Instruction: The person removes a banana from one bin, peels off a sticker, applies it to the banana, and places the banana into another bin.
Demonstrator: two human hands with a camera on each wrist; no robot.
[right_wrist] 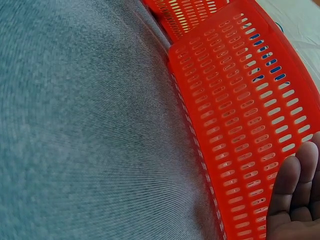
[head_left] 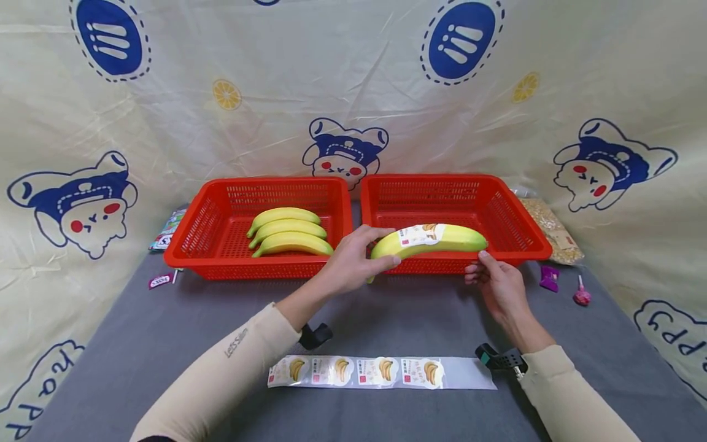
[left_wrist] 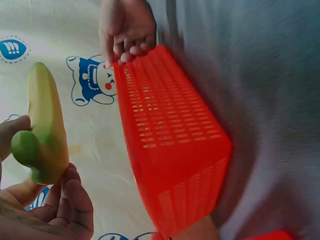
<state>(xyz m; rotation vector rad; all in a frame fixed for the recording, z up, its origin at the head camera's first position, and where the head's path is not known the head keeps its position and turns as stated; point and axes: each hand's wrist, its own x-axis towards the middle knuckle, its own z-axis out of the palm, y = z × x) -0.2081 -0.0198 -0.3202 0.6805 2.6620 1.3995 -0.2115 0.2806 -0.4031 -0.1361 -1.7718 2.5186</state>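
Observation:
A yellow-green banana (head_left: 461, 238) with a white printed label (head_left: 421, 234) on its side is held by my left hand (head_left: 353, 258). The thumb and fingers pinch it near the stem end, over the front of the right red basket (head_left: 405, 265). In the left wrist view the banana (left_wrist: 49, 125) points its green stem toward the camera. My right hand (head_left: 499, 285) is by the banana's far tip, its fingers loosely bent and holding nothing. In the right wrist view, fingers (right_wrist: 287, 185) overlap the basket's slotted wall (right_wrist: 225, 110).
The left red basket (head_left: 188, 261) holds several bananas (head_left: 293, 227). A strip of banana stickers (head_left: 381, 372) lies at the front of the grey table. Candies (head_left: 549, 278), a lollipop (head_left: 582, 291) and a bag of grains (head_left: 552, 232) sit at right; a snack packet (head_left: 167, 232) is at left.

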